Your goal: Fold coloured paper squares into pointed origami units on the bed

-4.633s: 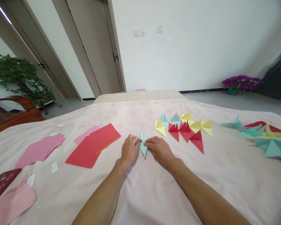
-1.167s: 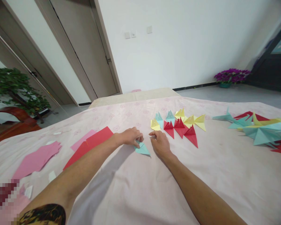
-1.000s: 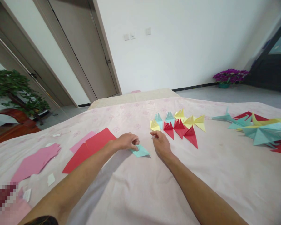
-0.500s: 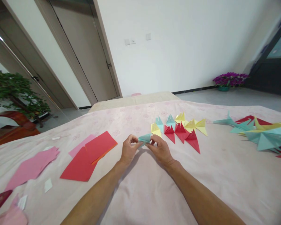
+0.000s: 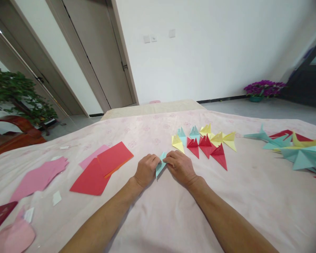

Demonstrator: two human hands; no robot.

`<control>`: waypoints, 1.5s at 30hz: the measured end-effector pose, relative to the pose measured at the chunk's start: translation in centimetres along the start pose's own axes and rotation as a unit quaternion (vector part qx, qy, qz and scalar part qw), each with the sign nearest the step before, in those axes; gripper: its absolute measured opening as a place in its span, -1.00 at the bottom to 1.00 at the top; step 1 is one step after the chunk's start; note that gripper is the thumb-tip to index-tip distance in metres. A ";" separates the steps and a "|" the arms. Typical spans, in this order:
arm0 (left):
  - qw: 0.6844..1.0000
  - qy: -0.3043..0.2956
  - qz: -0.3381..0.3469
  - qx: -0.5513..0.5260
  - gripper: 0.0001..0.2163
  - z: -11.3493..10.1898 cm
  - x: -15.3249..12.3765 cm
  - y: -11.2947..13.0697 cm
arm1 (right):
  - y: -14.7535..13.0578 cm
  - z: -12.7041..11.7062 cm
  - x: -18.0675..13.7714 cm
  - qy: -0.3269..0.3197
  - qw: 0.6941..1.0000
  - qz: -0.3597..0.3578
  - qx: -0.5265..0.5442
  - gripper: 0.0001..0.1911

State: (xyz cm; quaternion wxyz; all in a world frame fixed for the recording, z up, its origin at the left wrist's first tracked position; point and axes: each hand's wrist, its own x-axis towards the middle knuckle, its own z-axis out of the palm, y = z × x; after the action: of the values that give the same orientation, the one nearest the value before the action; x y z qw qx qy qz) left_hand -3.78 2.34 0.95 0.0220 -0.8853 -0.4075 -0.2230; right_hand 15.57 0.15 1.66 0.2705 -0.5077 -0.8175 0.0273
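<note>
A small folded teal paper piece (image 5: 160, 166) lies on the pink cloth (image 5: 158, 218) between my two hands. My left hand (image 5: 146, 169) pinches its left edge with curled fingers. My right hand (image 5: 181, 166) presses and pinches its upper right edge. Just beyond my right hand sits a cluster of folded paper triangles (image 5: 205, 143) in yellow, teal and red.
Red paper sheets (image 5: 102, 167) and pink paper (image 5: 39, 177) lie to the left, with small white scraps (image 5: 57, 198). Larger folded teal, yellow and red shapes (image 5: 297, 151) fill the right edge. Doors, a green plant (image 5: 18, 95) and purple flowers (image 5: 263, 89) stand beyond.
The teal piece was held up in both hands half a second ago. It now rests low on the cloth, standing more upright, with both hands pinching its edges.
</note>
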 end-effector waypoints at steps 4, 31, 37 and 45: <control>0.997 -0.029 0.004 -0.075 -0.84 -0.4 -0.7 -0.5 | -0.1 -0.5 -0.2 -0.047 0.999 -0.012 0.001 -0.79; 0.979 -0.038 -0.141 -0.140 -0.76 1.1 1.1 -1.8 | -1.0 0.8 0.2 -0.050 0.989 0.124 -0.071 -0.75; 0.982 -0.040 -0.130 -0.132 -0.75 1.1 1.2 -2.2 | -1.2 1.3 0.7 -0.058 0.981 0.143 -0.118 -0.76; 0.988 -0.031 -0.141 -0.057 -0.77 0.7 1.4 -1.2 | -1.3 1.7 0.9 -0.060 0.976 0.149 -0.146 -0.79</control>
State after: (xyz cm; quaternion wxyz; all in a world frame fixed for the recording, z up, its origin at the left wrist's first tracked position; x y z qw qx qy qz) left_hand -3.63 4.30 0.66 -0.0728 -0.8253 -0.5151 -0.2197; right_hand 13.45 0.65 0.97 0.1369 -0.6552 -0.7426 -0.0220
